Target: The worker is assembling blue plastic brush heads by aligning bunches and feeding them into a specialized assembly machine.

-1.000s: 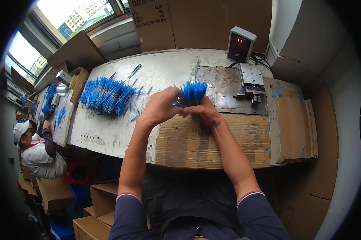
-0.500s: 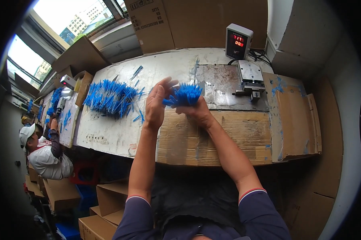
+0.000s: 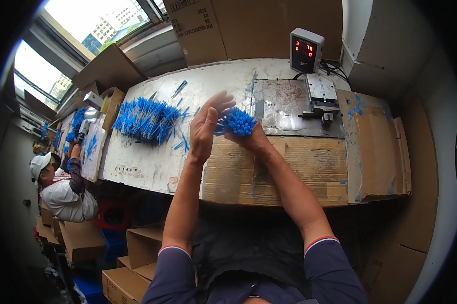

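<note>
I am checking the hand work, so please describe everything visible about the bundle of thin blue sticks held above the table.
The bundle of thin blue sticks is a tight bunch of bright blue, plastic-looking rods, their ends fanned toward the camera like a brush. The right hand grips it from below, lifted above the cardboard sheet on the table. The left hand, open and flat, is against its left side. What the sticks are cannot be told.

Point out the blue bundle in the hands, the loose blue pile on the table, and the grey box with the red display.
blue bundle (image 3: 237, 122), head view, on its fanned tips.
loose blue pile (image 3: 145, 120), head view, on its middle.
grey display box (image 3: 305, 50), head view, on its front face.
</note>
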### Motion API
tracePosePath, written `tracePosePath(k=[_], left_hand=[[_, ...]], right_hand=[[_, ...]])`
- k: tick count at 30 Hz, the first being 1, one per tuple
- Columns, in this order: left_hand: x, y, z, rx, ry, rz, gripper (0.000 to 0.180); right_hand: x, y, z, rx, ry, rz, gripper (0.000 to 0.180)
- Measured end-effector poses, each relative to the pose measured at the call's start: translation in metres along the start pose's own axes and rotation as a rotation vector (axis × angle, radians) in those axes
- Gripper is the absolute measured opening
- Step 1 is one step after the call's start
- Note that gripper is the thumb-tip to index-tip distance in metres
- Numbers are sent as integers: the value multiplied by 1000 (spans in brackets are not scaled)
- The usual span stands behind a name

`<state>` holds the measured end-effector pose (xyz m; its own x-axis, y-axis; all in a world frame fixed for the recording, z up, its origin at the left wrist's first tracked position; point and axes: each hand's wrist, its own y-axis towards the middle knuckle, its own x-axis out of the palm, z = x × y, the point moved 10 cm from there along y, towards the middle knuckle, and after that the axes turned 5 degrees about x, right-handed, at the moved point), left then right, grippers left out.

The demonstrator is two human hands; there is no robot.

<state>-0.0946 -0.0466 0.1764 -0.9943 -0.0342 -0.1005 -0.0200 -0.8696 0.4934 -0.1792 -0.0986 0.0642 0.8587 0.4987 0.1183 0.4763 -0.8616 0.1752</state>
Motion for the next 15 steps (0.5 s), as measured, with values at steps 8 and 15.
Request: tracePosePath(k=[8, 15], left_hand=[[-2, -2, 3, 38, 319, -113, 55], [9, 2, -5, -1, 475, -156, 56]], right_hand=[[3, -5, -5, 78, 112, -52, 32], [-6, -1, 14, 22, 19, -51, 36]])
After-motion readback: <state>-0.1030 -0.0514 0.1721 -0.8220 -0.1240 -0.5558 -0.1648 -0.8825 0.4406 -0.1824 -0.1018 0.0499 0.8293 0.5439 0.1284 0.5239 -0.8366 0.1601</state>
